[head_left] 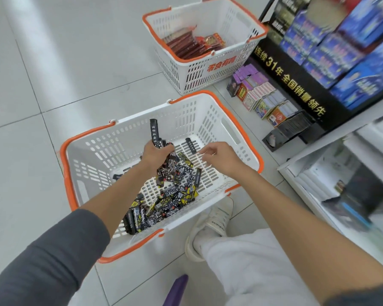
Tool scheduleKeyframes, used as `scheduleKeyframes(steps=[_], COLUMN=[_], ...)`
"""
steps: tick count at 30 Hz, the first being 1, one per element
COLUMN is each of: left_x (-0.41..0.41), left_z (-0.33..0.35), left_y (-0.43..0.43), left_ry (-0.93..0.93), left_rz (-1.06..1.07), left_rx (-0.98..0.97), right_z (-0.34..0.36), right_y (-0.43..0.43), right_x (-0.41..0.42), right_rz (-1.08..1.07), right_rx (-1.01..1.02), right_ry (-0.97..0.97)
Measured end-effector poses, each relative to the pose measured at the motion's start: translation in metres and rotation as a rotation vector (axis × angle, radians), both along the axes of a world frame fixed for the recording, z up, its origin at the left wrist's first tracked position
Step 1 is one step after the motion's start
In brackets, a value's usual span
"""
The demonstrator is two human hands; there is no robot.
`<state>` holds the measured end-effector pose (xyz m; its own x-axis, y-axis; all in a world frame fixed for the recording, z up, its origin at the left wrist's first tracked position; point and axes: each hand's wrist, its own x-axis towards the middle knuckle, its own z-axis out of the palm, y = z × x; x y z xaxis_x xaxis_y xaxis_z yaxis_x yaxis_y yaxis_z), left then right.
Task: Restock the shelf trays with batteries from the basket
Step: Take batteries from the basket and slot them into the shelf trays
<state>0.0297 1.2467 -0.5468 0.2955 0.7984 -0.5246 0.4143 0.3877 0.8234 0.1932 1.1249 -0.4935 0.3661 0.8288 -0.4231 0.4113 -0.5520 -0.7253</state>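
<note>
Left hand [155, 154] curls its fingers round a fistful of battery packs [154, 131] down in the basket [65, 155] (bunching them should save trips to the shelf), while the right hand [221, 156] hovers loose-fingered and empty beside it.

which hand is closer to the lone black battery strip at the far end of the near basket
Right. The right hand hovers open just right of the strip, fingertips almost at it; the left hand is further left, gripping a bunch of batteries.

far basket [208, 72] holds red packets [189, 46], card boxes [260, 96] beside.
</note>
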Motion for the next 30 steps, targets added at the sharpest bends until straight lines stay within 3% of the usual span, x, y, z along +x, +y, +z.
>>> scheduleKeyframes(steps=[7,20,30], left_x=[0.057,0.163,0.204], left_z=[0.116,0.319,0.414], left_y=[-0.041,-0.236,-0.358], left_ry=[-0.251,-0.447,-0.590], left_rz=[-0.059,-0.562,-0.785], left_rx=[0.038,0.166,0.192], right_z=[0.091,0.303,0.373], right_y=[-0.051,-0.250,-0.402], right_x=[0.015,0.075,0.080], right_rz=[-0.192,-0.602,-0.750], right_rx=[0.171,0.551,0.599], right_ry=[0.018,-0.165,-0.266])
